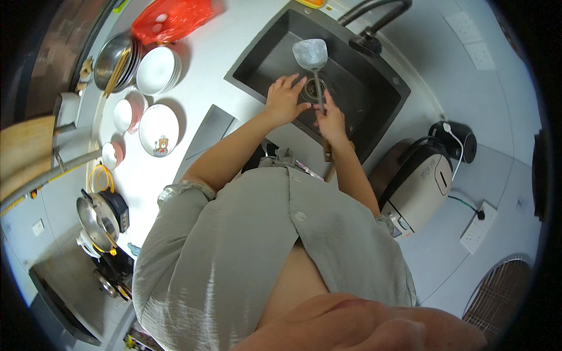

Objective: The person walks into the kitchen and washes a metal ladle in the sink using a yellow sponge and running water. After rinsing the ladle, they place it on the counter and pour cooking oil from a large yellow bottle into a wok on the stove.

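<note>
A metal wok spatula (310, 53) with a long thin shaft lies over the dark sink (281, 48), its broad blade pointing away from me. My right hand (331, 122) grips the shaft, and a wooden handle part shows beside the wrist. To the left, my left hand (283, 98) is spread over the sink's near edge with nothing visible in it, its fingertips near the shaft. The round drain (312, 89) sits between and beyond the hands. A dark faucet (366, 41) arches over the far right corner of the sink.
Left on the white counter stand stacked white plates (156, 71), metal bowls (107, 61) with chopsticks, a bear-print plate (159, 127), small bowls (123, 115) and a red plastic bag (175, 19). A rice cooker (423, 188) stands at right. A steel pan (94, 221) is at lower left.
</note>
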`<action>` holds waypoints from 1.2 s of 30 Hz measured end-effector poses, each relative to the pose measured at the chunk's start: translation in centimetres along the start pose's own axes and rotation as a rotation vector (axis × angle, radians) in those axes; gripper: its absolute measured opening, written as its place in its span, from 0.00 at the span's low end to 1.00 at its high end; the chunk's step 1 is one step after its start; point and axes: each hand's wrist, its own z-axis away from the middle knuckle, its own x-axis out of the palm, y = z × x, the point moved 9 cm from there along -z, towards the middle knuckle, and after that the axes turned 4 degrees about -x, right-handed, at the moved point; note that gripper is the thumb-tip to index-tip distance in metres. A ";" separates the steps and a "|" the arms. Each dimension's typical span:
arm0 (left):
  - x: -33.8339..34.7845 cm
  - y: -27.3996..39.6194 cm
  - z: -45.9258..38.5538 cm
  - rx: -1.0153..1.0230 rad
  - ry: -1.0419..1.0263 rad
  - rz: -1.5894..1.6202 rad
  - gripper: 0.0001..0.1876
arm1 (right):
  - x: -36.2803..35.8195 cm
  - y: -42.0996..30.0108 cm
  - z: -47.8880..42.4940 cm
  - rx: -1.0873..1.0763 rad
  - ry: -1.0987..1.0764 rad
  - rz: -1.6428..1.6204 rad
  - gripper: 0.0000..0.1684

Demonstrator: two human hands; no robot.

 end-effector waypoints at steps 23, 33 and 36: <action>-12.9 -8.2 12.7 -0.131 0.094 -0.270 0.50 | 7.4 -3.6 4.1 0.246 -0.249 -0.692 0.40; -18.2 -13.4 24.2 -0.535 0.389 -0.212 0.51 | 16.7 -18.9 6.3 0.176 -0.897 -0.806 0.38; -19.3 -14.8 30.2 -0.687 0.513 -0.220 0.52 | 21.0 -21.7 8.0 0.149 -1.094 -0.721 0.37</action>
